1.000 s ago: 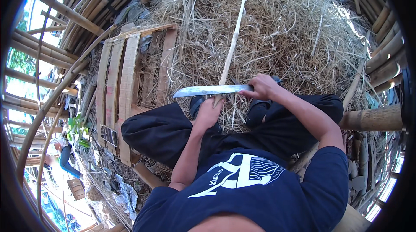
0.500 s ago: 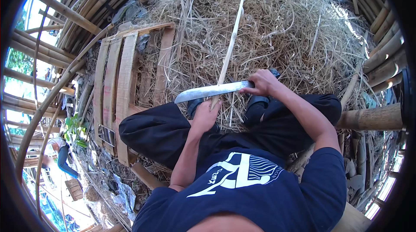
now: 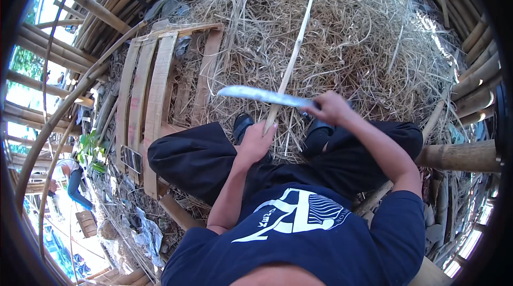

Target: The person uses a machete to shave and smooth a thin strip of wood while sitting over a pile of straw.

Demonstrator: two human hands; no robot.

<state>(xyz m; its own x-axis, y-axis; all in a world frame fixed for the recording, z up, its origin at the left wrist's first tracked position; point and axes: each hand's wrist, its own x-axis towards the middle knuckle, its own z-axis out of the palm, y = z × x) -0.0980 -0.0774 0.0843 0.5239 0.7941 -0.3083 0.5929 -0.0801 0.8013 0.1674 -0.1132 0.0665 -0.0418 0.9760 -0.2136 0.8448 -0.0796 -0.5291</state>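
My left hand (image 3: 256, 143) is closed round the near end of a long, pale bamboo strip (image 3: 292, 61), which runs away from me over the shavings. In my right hand (image 3: 332, 108) is the dark handle of a machete (image 3: 256, 95). Its broad blade points left and lies across the strip, just beyond my left hand. The blade is slightly blurred, and whether its edge touches the strip I cannot tell. Below both hands are my dark shoes (image 3: 319, 135).
A thick heap of shavings (image 3: 352, 45) spreads ahead. To the left lies a slatted wooden pallet (image 3: 160, 88) with a dark rectangular object (image 3: 131, 159) on it. Bamboo poles (image 3: 459, 157) stand around, one close by my right knee. Another person (image 3: 74, 179) is farther off at left.
The machete blade has swung so its tip sits farther from me, and my right hand has shifted a little rightward. My left hand keeps its grip on the strip. The view has shifted slightly.
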